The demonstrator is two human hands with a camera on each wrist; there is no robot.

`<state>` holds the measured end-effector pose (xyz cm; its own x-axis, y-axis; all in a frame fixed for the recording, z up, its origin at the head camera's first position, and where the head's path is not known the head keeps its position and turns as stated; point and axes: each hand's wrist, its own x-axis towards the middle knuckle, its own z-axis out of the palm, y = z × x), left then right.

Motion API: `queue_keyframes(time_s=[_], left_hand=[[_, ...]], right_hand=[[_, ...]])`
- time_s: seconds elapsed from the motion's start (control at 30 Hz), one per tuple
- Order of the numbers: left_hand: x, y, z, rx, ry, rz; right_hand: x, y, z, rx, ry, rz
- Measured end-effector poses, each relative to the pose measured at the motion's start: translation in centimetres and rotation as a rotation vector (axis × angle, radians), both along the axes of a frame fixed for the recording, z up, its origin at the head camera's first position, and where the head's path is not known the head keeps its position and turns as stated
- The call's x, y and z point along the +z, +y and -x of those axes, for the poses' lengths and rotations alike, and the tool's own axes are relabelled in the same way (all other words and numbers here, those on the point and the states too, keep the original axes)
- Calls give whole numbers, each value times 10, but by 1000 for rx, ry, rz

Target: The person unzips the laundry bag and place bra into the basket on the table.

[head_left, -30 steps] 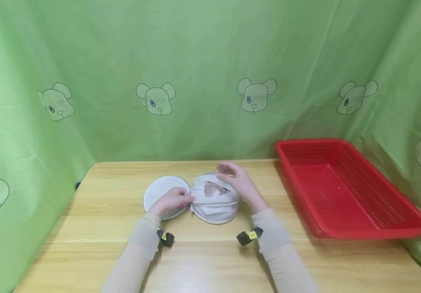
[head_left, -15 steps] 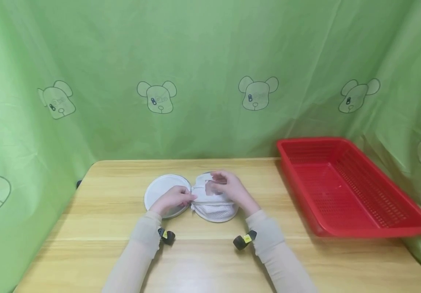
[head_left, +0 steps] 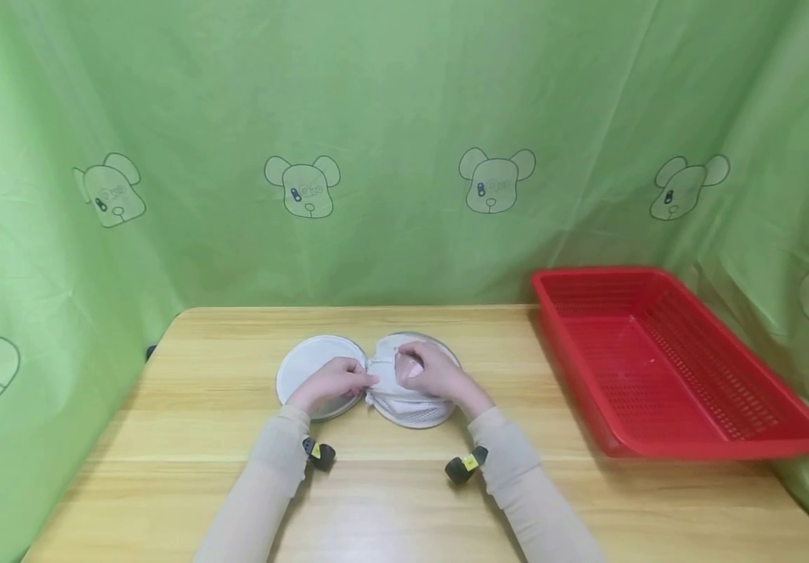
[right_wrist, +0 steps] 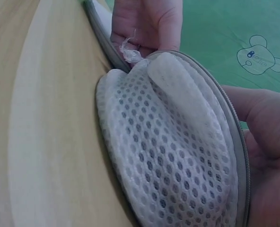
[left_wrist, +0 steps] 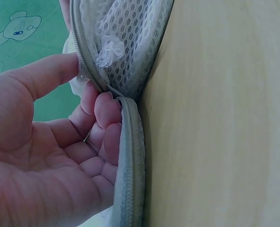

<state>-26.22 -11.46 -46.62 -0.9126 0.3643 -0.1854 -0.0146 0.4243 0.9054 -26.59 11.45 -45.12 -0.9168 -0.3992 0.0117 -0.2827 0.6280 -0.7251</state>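
A round white mesh laundry bag with a zipped rim lies unfolded on the table, its flat lid (head_left: 309,361) to the left and its deeper mesh half (head_left: 415,410) to the right. My left hand (head_left: 334,383) pinches the zipped edge where the halves join; in the left wrist view the thumb (left_wrist: 59,68) presses that edge against curled fingers. Over the right half, my right hand (head_left: 443,375) bends its fingers into the opening, where something pinkish shows between thumb and fingers. Its fingertips are hidden, so I cannot tell whether they hold anything. A frayed white thread tuft (right_wrist: 133,53) sits at the join.
A large red plastic basket (head_left: 609,422) stands at the right of the wooden table (head_left: 390,500). Green curtains (head_left: 390,94) with bear prints hang behind the table and at both sides.
My right hand has come down and left from above the bag's right half, and its fingers have entered the opening. The left hand keeps its pinch in the same place.
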Motion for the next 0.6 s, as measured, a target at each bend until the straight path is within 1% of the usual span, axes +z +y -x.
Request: queue_keyframes(time_s=[0.13, 0.3, 0.43, 0.6], left_hand=[[0, 0, 0, 1, 2, 10], [1, 0, -1, -1, 6, 19], [0, 0, -1, -7, 13, 10], [0, 0, 0, -8, -3, -2]], right_hand=[[-3, 0, -1, 25, -4, -25], [-6, -4, -2, 39, 20, -69], [-7, -6, -6, 39, 30, -127], [-8, -9, -9, 44, 87, -201]])
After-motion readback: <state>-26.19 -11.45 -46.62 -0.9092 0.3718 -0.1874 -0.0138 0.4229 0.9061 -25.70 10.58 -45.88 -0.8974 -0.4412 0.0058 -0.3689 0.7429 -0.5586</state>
